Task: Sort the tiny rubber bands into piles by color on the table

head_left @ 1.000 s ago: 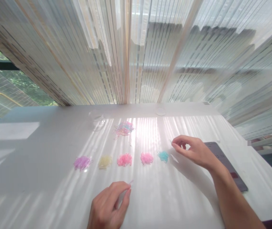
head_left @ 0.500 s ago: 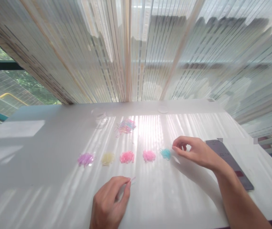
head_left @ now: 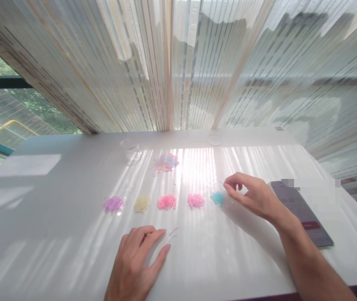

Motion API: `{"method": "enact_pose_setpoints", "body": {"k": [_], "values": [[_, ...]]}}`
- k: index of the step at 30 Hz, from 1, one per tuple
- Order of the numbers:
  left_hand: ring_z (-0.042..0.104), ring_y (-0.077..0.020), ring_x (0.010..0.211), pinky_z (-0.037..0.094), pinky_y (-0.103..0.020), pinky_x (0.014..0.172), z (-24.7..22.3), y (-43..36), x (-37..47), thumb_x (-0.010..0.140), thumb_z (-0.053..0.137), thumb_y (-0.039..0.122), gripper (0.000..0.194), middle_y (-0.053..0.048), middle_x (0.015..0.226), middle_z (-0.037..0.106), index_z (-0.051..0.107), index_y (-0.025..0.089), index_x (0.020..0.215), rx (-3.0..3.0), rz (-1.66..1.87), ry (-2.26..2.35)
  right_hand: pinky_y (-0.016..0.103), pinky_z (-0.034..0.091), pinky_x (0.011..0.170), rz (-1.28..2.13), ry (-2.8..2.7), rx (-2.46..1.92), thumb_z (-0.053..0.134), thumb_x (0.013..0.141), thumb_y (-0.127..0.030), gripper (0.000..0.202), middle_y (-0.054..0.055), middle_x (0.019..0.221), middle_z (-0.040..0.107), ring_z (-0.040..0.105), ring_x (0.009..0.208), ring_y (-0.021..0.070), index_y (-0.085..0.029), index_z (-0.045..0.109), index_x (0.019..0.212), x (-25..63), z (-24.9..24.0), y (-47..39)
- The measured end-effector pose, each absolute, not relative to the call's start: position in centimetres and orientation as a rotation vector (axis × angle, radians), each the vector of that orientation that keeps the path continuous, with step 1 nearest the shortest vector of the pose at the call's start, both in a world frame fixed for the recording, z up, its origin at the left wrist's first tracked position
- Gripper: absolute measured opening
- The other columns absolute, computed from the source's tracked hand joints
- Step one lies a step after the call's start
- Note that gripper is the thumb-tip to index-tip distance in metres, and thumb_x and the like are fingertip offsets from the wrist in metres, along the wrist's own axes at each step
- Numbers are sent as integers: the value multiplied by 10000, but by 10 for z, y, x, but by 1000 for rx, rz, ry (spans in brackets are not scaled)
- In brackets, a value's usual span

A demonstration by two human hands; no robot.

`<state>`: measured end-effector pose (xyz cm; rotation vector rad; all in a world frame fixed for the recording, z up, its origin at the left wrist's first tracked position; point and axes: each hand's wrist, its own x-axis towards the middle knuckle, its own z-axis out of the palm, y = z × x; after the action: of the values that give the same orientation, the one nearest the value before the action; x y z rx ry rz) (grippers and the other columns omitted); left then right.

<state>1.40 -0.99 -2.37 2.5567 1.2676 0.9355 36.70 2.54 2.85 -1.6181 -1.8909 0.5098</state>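
My left hand (head_left: 137, 261) is over the near part of the white table, thumb and forefinger apart. Just beyond its fingertips lies a thin purple rubber band (head_left: 173, 230), with a bluish line close below it that may be another band or a shadow. My right hand (head_left: 250, 192) is pinched beside the teal pile of small bands (head_left: 217, 198). A faint, thin band (head_left: 221, 182) sticks out from its fingertips. Left of the teal pile, a row holds pink (head_left: 196, 200), red-pink (head_left: 167, 202), yellow (head_left: 142, 204) and purple piles (head_left: 114, 204).
A mixed-colour heap of bands (head_left: 166, 161) lies farther back. A clear container (head_left: 132, 155) stands left of it, and a clear round lid (head_left: 213, 140) lies near the back edge. A phone (head_left: 303, 215) is under and beyond my right forearm. Striped curtains hang behind the table.
My left fingers have parted and let go of the purple band, which now lies on the table. My right hand has shifted slightly up and left, with a faint band showing at its fingertips.
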Motion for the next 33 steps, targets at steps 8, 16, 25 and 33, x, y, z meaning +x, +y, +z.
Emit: {"method": "enact_pose_setpoints", "body": {"k": [8,16,25,33], "values": [[639,-171,759,469,-307,698,-17,-4,22,1036,560,189,134,-18,862,662,690,217,1028,2543,958,1197,270,522,543,516,-1911,-1567,561,984,-353,205,45,839,719,637,714,172,-214,668,879,362,27,25],[629,-183,776,449,-320,727,-20,-7,23,1020,618,209,95,-27,888,666,708,208,1051,2537,964,1171,307,523,600,714,-1911,-1748,535,994,-411,293,38,842,740,644,699,183,-231,693,824,367,33,27],[597,-166,763,388,-318,734,-20,-6,26,1030,578,130,146,-4,859,648,696,206,993,2484,994,1170,292,461,609,1001,-1882,-1869,555,979,-462,320,16,772,688,590,675,169,-222,706,831,369,43,24],[609,-179,811,394,-323,763,-24,-8,22,1032,608,192,109,-16,904,661,694,200,1098,2483,967,1173,275,407,589,1153,-1869,-1932,588,962,-467,302,-2,717,640,539,643,155,-216,723,860,367,40,25]]}}
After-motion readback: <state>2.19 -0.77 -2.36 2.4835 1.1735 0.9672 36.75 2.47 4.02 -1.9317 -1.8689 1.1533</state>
